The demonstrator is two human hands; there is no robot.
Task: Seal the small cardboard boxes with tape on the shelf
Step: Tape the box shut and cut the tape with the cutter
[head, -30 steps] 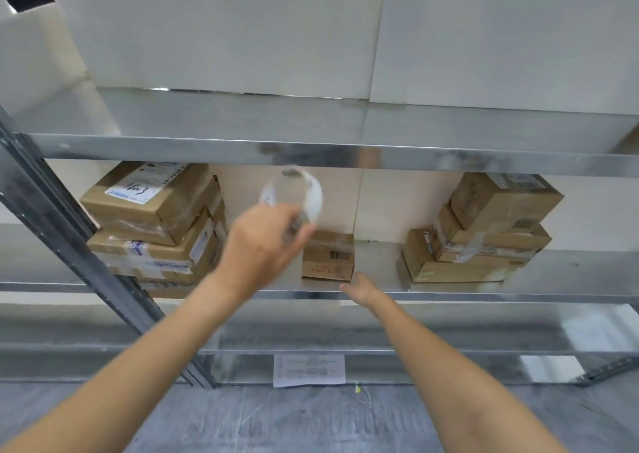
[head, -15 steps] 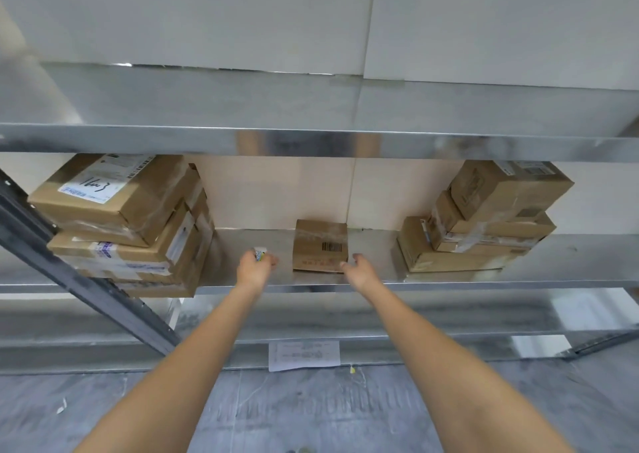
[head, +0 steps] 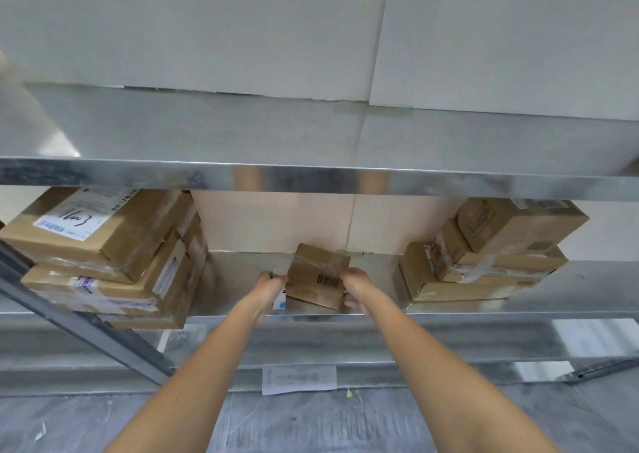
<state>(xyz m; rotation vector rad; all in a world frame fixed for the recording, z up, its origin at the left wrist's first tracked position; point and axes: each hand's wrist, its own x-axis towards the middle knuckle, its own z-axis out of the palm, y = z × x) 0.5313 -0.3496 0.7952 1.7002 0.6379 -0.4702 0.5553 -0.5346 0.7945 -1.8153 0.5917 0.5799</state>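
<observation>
A small brown cardboard box [head: 316,276] with a barcode and shiny tape across it sits tilted on the metal shelf [head: 449,314], its left end raised. My left hand [head: 268,288] is at the box's left side, closed around a roll of clear tape [head: 279,302] with a white and blue core. A strip of tape runs from the roll onto the box. My right hand [head: 356,286] grips the box's right edge, fingers curled around it.
A stack of larger taped boxes [head: 114,255] fills the shelf's left end and another stack [head: 484,255] stands at the right. The upper shelf's metal lip [head: 311,176] hangs low above the hands. A slanted steel brace [head: 79,328] crosses at the left.
My left hand came down from mid-air with the tape roll and reached the box's left side. My right hand moved from the shelf edge onto the box, which is now tilted.
</observation>
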